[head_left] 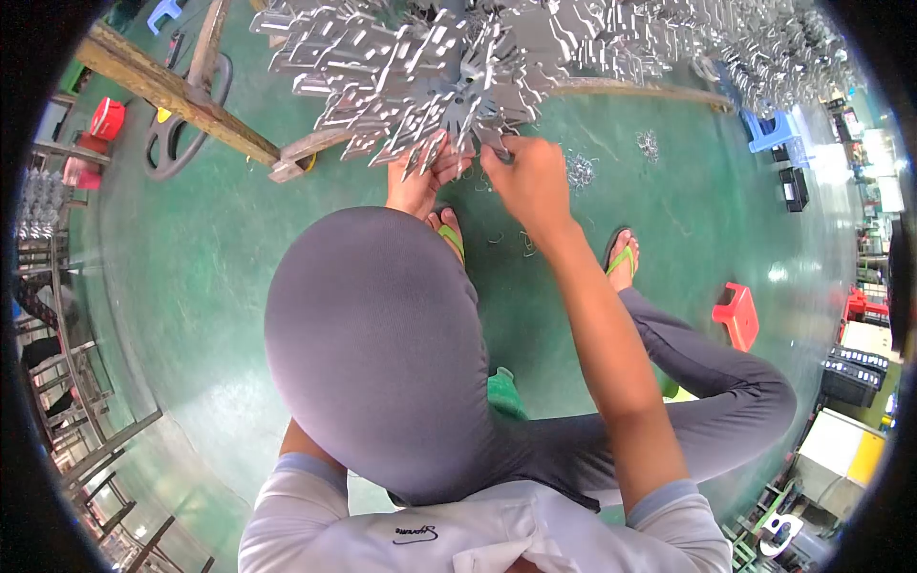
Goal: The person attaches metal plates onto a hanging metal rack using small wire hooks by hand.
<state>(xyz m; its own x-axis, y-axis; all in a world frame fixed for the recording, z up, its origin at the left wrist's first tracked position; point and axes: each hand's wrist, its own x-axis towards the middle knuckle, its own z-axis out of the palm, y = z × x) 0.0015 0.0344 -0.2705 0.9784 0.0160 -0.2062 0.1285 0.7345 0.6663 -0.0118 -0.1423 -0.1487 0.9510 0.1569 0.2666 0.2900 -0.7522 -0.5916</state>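
A dense hanging cluster of shiny stamped metal brackets (392, 67) fills the top of the view in front of me. My left hand (418, 184) is at its lower edge, partly hidden behind the lowest pieces, with its fingers closed around a bracket there. Just to the right, my right hand (535, 181) pinches the end of a bracket (494, 143) between thumb and fingers. Whether a small wire is also in that pinch, I cannot tell.
A wooden beam frame (181, 91) stands at the upper left. Small piles of thin bent wires (580, 172) lie on the green floor (201, 286). A red stool (737, 316) is at the right, and a blue stool (776, 132) stands farther back.
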